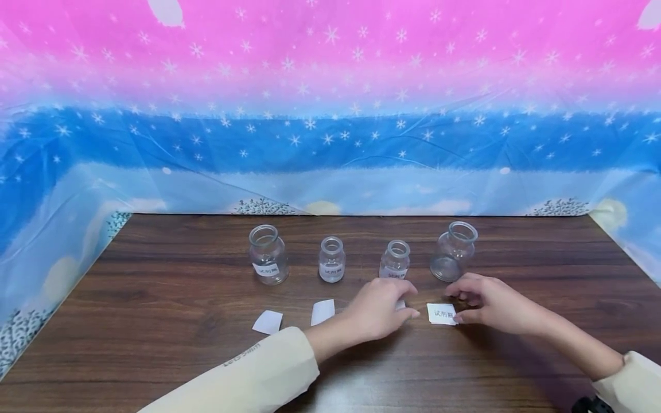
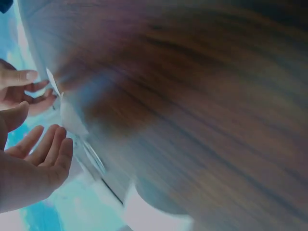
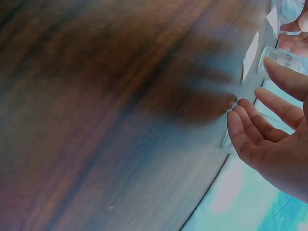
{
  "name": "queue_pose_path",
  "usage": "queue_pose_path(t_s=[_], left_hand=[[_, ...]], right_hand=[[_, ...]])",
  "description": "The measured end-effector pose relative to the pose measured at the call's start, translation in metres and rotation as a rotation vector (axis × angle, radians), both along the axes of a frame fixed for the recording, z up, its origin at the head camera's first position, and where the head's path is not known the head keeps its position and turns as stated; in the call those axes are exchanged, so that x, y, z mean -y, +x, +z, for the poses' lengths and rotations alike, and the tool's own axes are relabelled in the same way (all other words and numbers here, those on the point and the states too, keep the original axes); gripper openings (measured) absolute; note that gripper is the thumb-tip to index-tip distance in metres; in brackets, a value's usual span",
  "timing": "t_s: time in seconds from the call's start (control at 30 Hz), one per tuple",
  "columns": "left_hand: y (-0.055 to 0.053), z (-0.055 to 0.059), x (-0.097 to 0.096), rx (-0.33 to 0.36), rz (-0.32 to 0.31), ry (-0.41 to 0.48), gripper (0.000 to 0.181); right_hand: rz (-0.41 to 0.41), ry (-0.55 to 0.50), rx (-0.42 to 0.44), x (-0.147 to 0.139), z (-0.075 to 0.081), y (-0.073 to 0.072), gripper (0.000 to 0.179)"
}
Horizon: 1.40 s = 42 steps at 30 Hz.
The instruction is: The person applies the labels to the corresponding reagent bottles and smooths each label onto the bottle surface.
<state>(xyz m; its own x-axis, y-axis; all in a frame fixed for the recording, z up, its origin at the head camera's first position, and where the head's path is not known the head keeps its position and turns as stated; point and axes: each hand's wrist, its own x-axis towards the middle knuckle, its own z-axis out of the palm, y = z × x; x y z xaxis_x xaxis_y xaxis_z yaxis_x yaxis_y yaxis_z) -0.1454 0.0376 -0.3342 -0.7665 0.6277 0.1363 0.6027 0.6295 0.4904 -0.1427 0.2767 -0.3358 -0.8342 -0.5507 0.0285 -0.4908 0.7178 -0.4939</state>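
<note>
From my remote place I see two bare hands of a person working low over a brown wooden table (image 1: 170, 298). The left hand (image 1: 379, 310) is bent at the fingers, and a gap stays between its thumb and the other fingers, so the grip is loose. One piece of white paper (image 1: 400, 305) shows in this gap, mostly covered by the hand. The right hand (image 1: 501, 304) is also relaxed; in the right wrist view its fingers are softly curved and the thumb stands away from them. The printed label (image 1: 441, 314) lies on the table between the two hands, just at the right thumb — whether the thumb touches it, I cannot tell.

Two more white papers lie to the left: a tilted square (image 1: 267, 322) and a longer sheet (image 1: 323, 311), the second near the left forearm.

Behind the papers, four glass jars stand upright in a row. The big left jar (image 1: 267, 252), the small jar (image 1: 332, 258) and the second small jar (image 1: 396, 255) carry labels with printed characters; the left hand partly hides the last one. The big right jar (image 1: 454, 249) stands beyond the right hand. A snowflake cloth (image 1: 330, 132) hangs behind the table.
</note>
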Motion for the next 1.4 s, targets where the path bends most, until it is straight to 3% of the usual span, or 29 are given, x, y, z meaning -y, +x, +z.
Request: queue_pose_path(t_s=[0.23, 0.47, 0.83, 1.4], left_hand=[[0.001, -0.008, -0.022, -0.034, -0.048, -0.072, 0.028], [-0.003, -0.011, -0.034, -0.086, -0.051, -0.139, 0.024], [-0.004, -0.014, -0.041, -0.118, -0.042, -0.197, 0.030], [-0.005, -0.018, -0.042, -0.102, -0.036, -0.199, 0.025]], right_hand=[[0.010, -0.023, 0.040, -0.001, -0.005, 0.001, 0.032], [0.010, -0.032, -0.044, -0.001, -0.012, 0.002, 0.030], [0.011, -0.067, -0.090, -0.001, -0.016, 0.003, 0.027], [-0.005, -0.060, -0.061, 0.000, -0.018, 0.003, 0.025]])
